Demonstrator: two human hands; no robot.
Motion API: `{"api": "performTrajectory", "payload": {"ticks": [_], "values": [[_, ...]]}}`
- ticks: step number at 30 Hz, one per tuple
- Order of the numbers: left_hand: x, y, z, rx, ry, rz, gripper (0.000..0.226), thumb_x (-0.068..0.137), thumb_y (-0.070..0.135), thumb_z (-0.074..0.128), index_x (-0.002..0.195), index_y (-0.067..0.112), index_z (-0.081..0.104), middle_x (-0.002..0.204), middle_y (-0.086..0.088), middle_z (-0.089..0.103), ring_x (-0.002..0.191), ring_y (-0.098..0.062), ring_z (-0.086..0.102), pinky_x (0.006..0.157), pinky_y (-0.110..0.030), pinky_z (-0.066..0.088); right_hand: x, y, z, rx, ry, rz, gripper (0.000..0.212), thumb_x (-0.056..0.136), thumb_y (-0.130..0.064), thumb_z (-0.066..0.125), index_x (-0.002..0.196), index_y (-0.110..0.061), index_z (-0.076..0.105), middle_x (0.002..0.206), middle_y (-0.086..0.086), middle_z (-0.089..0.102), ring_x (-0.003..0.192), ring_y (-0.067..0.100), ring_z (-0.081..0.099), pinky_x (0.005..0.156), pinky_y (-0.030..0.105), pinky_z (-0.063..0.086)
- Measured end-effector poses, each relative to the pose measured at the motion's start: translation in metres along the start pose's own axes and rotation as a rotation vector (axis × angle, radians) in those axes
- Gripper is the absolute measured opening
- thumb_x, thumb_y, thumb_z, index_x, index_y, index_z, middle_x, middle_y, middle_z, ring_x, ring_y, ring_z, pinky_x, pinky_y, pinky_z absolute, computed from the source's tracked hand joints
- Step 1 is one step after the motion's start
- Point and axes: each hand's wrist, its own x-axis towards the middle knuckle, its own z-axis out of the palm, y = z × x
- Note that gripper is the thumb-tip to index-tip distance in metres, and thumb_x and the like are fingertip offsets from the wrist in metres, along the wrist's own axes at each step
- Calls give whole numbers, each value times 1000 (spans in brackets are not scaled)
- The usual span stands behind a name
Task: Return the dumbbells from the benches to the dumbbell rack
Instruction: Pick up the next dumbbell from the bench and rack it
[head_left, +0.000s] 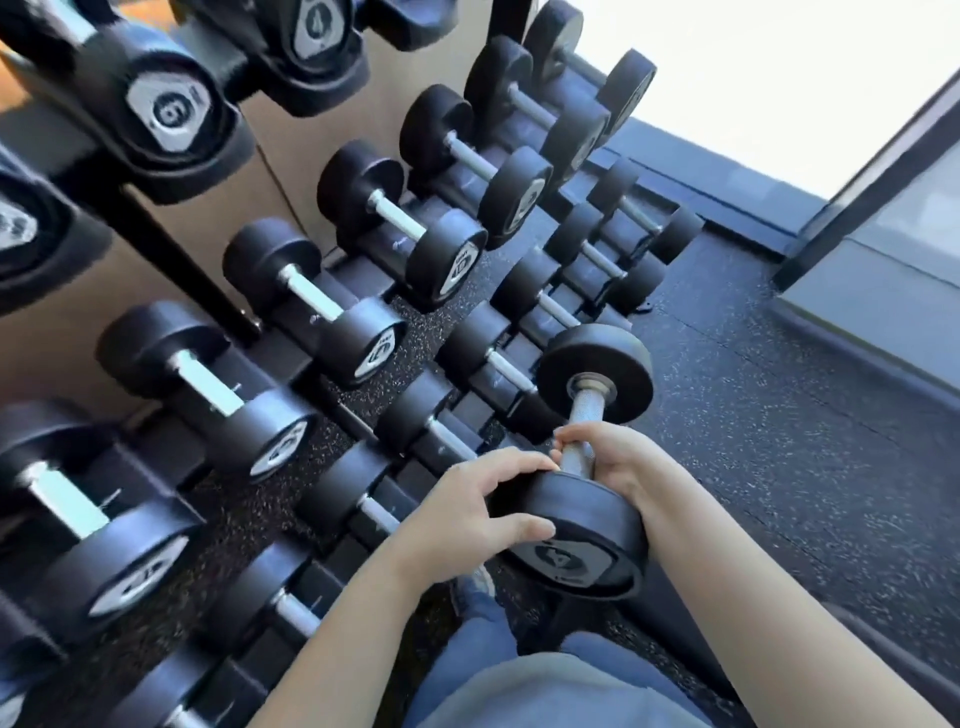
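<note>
1. Head view — position. The dumbbell (587, 467) was held in both hands in front of the person, just beside the lower tier of the rack (363, 291), above the rubber floor (779, 441). It was not yet seated in a cradle.

2. Head view — hands. The right hand (618, 457) was closed around the bar just above the near head. The left hand (478, 514) was spread over the near head, fingers curled on its rim and thumb across its face, steadying it rather than carrying it.

3. Head view — governing relation. The bar's long axis ran from the near head, close to the body, up and away to the far head, which overlapped the front ends of the lower-tier dumbbells (498, 358). The rack lay to the left and ahead of the hands, so the left hand was nearer to it. The racked bars lay at a slant to the held bar — judged, the dumbbell needed swinging to match them before lowering. Which cradle was free could not be told.

4. Head view — materials. The heads were matt black round drums, apparently rubber, with a flat end face carrying a pale badge. The bar was bright metal with a knurled grip. The floor was dark and speckled. The upper-tier dumbbells (363, 291) were larger and of the same form.
</note>
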Motion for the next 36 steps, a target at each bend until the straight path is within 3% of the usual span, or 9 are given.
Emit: {"api": "performTrajectory", "payload": {"ticks": [2, 6, 12, 17, 20, 24, 28, 31, 36], "values": [[8, 1, -18, 0, 8, 23, 45, 69, 25, 70, 102, 51, 55, 108, 33, 58, 111, 3, 50, 100, -26, 38, 4, -10, 14, 5, 12, -18, 23, 92, 0, 43, 70, -5, 44, 63, 8, 43, 27, 11, 49, 34, 16, 45], [24, 0, -37, -32, 6, 57, 44, 69, 23, 70, 105, 44, 56, 109, 25, 60, 110, -1, 53, 99, -28, 40, 9, -28, 29, 50, 32, -19, 22, 92, 1, 43, 71, -4, 44, 64, 8, 43, 26, 11, 50, 33, 17, 45], [55, 4, -51, -20, -53, 74, 41, 70, 22, 69, 106, 37, 58, 104, 23, 61, 104, 5, 51, 90, -9, 36, 19, -50, 28, 88, 42, 9, 24, 93, -1, 42, 70, -6, 45, 61, 7, 44, 28, 11, 49, 33, 15, 44], [93, 8, -60, -2, -77, 77, 43, 72, 21, 68, 114, 21, 58, 111, 8, 61, 107, -5, 54, 95, -26, 41, 39, -78, 23, 130, 37, 15, 25, 93, -1, 41, 70, -8, 44, 42, 5, 47, 25, 12, 47, 31, 13, 42], [126, 12, -67, 7, -63, 69, 42, 74, 16, 70, 114, 20, 58, 115, 3, 60, 111, -7, 52, 99, -28, 39, 60, -108, 22, 89, 2, 25, 25, 93, -1, 40, 70, -8, 43, 50, 6, 47, 25, 11, 47, 31, 13, 41], [184, 20, -72, 50, 17, 53, 42, 74, 9, 73, 113, 17, 59, 112, 3, 62, 108, -4, 53, 98, -23, 39, 97, -165, 18, 20, -27, 88, 26, 93, -3, 42, 67, -8, 44, 38, 5, 48, 29, 12, 46, 33, 14, 42], [257, 33, -75, 77, 119, 38, 41, 73, 9, 73, 112, 15, 60, 110, 5, 61, 104, 10, 50, 91, -7, 34, 136, -239, 14, -133, -72, 152, 28, 94, -4, 41, 66, -8, 44, 61, 5, 43, 45, 14, 44, 43, 23, 44], [309, 50, -80, 77, 176, -8, 42, 73, 10, 73, 112, 17, 60, 108, 13, 58, 102, 21, 44, 86, 2, 27, 157, -296, 10, -198, -77, 194, 28, 94, -3, 40, 67, -8, 44, 63, 6, 42, 50, 14, 44, 45, 22, 43], [377, 73, -85, 64, 245, -66, 42, 73, 13, 75, 111, 22, 60, 110, 5, 62, 106, -1, 53, 95, -16, 37, 181, -368, 7, -237, -97, 214, 17, 94, 0, 39, 80, -7, 46, 68, 9, 41, 57, 18, 41, 58, 25, 39]]}}
